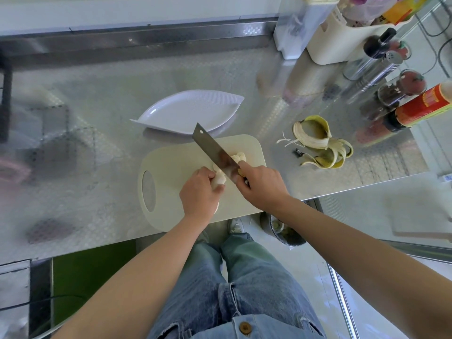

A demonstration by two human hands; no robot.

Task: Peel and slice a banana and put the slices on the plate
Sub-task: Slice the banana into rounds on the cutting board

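A peeled banana (218,180) lies on a cream cutting board (171,167) near the counter's front edge. My left hand (199,192) pins the banana down. My right hand (263,185) grips a wide cleaver (212,149) whose blade stands across the banana just right of my left fingers. A few cut slices (239,157) sit on the board beyond the blade. A white leaf-shaped plate (188,111) with nothing on it stands just behind the board.
The banana peel (320,143) lies on the steel counter to the right of the board. Spice jars, bottles (401,94) and a cream caddy (342,35) crowd the back right corner. The counter edge runs just under the board.
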